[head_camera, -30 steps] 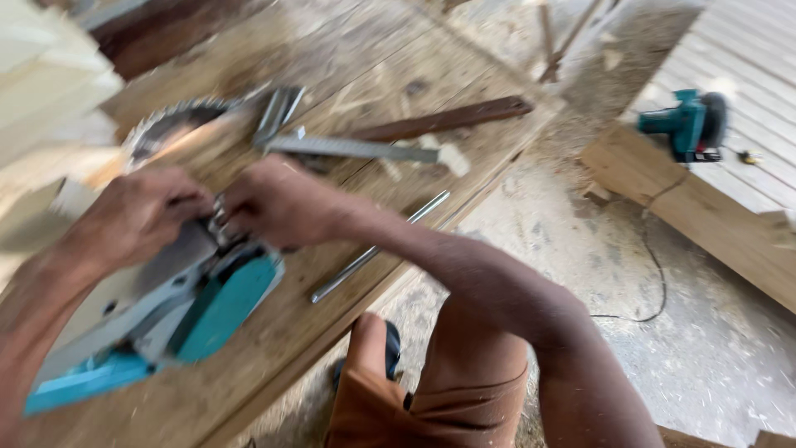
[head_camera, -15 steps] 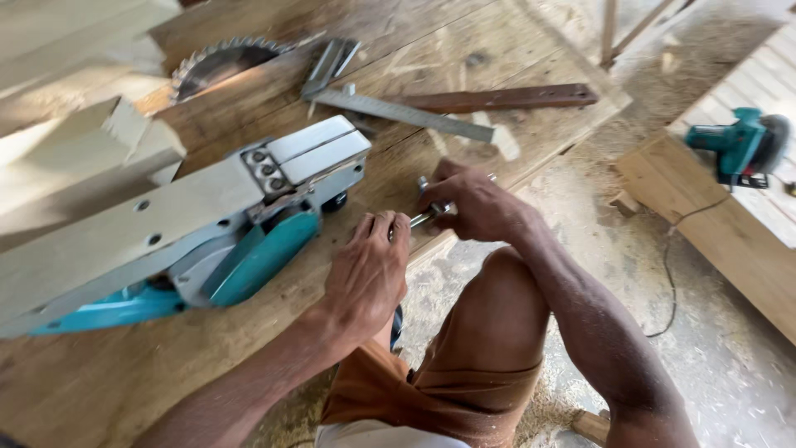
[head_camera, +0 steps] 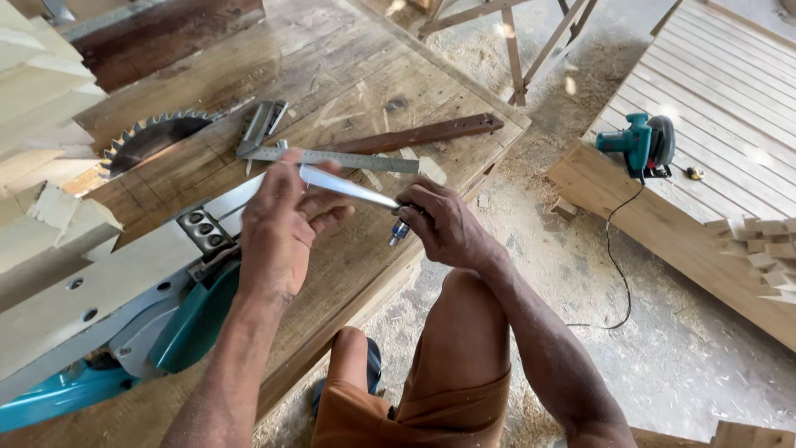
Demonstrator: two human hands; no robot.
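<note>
- Workshop floor, sawdust everywhere; rough plank desk (head_camera: 348, 75) carries the work, slatted timber panel to the right with a teal circular saw (head_camera: 640, 145) on it.
- Right hand (head_camera: 448, 224) clamped on the handle end of a long metal tool (head_camera: 348, 188), likely a T-wrench, over the desk's near edge.
- Left hand (head_camera: 282, 224) half open, fingers resting along the shaft.
- Teal electric planer (head_camera: 124, 315) lies upturned at the near left corner, sole up.
- Judgement: steady the shaft with the left fingers, seat the tip squarely before turning.
- Saw blade (head_camera: 149, 137) and steel square (head_camera: 332, 158) behind; keep knuckles off the teeth.
</note>
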